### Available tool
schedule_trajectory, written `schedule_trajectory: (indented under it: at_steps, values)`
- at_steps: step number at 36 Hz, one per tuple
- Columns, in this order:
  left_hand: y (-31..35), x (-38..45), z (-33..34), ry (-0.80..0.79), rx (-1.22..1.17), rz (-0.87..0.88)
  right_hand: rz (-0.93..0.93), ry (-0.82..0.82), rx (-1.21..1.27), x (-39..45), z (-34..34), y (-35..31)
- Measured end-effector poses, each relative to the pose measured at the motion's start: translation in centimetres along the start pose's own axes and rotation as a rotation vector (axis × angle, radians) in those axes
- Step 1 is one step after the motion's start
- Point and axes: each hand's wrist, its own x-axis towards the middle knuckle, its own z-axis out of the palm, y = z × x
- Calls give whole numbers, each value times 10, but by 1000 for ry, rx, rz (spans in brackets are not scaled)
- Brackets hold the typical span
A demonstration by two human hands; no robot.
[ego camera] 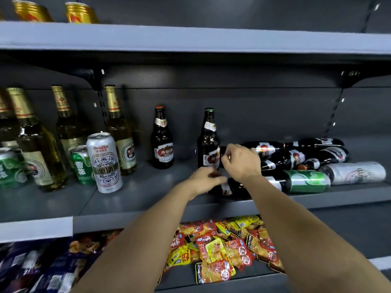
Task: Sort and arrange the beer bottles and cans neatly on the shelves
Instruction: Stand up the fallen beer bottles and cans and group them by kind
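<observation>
Grey middle shelf [131, 206] has bare room between the upright brown bottle [208, 138] and the white can [105, 162]. Left hand [204, 179] grips a lying dark bottle [229, 188] near the front edge; right hand [241, 160], fingers curled, reaches beside the upright bottle, its hold unclear.

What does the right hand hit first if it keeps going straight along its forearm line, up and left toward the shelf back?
Probably the upright brown bottle with the green cap: the right hand sits just right of its label, fingers curled toward it. Depth is unclear, so it may already be touching.
</observation>
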Motion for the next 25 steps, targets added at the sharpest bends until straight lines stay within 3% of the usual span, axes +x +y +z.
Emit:
schedule_trajectory:
  at_steps: [6,13,21,25]
  values:
    - [-5,-14,8,7,172,-12,-4,-322,-111,-24,-15,15]
    - [-9,-25,8,124,199,45,-47,-517,-298,-53,-35,33]
    - [6,-36,-22,266,109,114,-32,-408,-279,-56,-38,26]
    - [18,-39,-35,462,-327,70,87,-327,-90,-48,-37,3]
